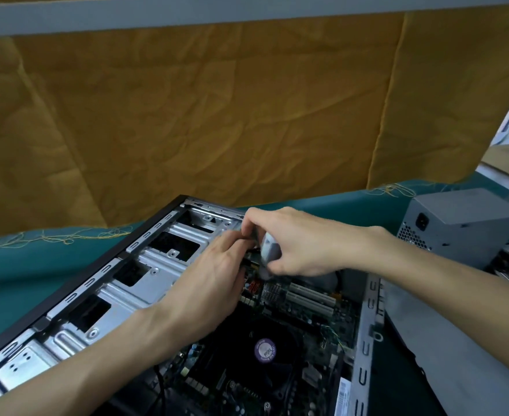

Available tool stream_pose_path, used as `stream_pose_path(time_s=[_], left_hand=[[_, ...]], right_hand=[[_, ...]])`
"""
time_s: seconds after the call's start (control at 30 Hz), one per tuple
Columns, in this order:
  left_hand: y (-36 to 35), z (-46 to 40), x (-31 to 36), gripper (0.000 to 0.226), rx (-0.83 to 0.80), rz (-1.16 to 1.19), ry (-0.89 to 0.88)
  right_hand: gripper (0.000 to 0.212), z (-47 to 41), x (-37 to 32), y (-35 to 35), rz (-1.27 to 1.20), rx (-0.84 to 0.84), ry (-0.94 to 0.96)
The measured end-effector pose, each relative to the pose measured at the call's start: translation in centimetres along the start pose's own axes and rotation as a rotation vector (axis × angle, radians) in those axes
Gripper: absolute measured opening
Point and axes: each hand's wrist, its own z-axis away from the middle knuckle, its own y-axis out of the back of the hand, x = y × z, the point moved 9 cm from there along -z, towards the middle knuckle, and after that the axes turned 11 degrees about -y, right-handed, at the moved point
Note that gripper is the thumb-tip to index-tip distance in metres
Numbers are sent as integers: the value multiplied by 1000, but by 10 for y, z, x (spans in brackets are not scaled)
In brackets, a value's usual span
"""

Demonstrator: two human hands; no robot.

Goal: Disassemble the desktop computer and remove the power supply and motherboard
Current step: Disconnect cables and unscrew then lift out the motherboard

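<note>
The open desktop case (103, 295) lies on its side on the teal table. Inside it sits the motherboard (307, 313) with its black CPU fan (265, 349) and white expansion slots. The grey power supply (460, 223) stands outside the case at the right. My right hand (301, 241) grips a grey-handled screwdriver (269, 247), tip down over the board's far end. My left hand (214, 277) reaches in beside it, fingers at the tool's tip; what they touch is hidden.
A yellow-brown cloth (217, 115) hangs behind the table. The teal table cover (22, 265) shows left of the case. A grey side panel (445, 340) lies right of the case, below the power supply. Dark cables (508, 262) trail beside the supply.
</note>
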Motion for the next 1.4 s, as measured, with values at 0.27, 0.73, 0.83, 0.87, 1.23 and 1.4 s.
stream_pose_path(time_s=[0.27,0.73,0.83,0.87,1.23,1.4], left_hand=[[-38,-2,-5,27,-231,46,118],[-101,-25,-27,30,-667,-89,229],[-104,-24,-30,29,-625,-91,229],[-103,-25,-30,30,-604,-93,224],[-99,-29,-30,31,-545,-256,211],[-98,-29,-28,26,-554,-302,195]], right_hand=[[36,15,11,3,185,177,-1],[52,28,17,-3,-46,-1,19],[47,31,17,2,56,165,11],[42,31,18,1,18,152,12],[22,44,56,64,-394,328,-91],[21,60,113,71,-1153,424,-253]])
